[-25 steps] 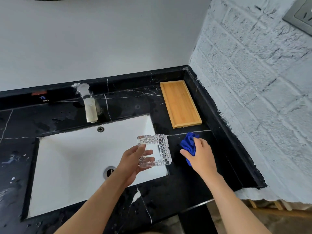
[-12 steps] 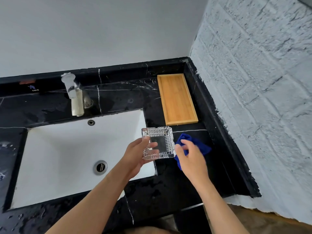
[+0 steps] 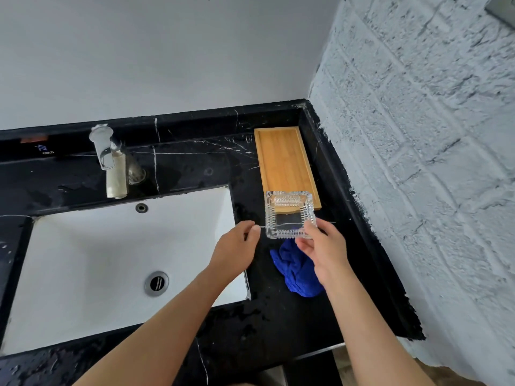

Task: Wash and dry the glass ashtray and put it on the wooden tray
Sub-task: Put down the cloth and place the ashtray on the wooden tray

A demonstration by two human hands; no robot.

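Ashtray: held in the air by its near edge, level, mouth up; its far edge overlaps the tray's near end in view, its near half is over bare worktop just short of the tray.
Right hand: grip closed on the ashtray's near rim, thumb on top, fingers beneath.
Left hand: just left of the ashtray, not touching it, fingers loosely curled, nothing in its grip.
Tray: lies lengthwise along the worktop's right side, its surface bare beyond the ashtray; its far end is near the back corner, with a narrow strip of worktop between its right rim and the raised black edge.
Cloth: blue, crumpled on the worktop nearer than the tray, partly under the right wrist.
Sink: white basin left of the tray, a band of worktop between them.
Worktop: black marble, wet specks near the front edge.
Tap: well left of the tray, behind the sink.
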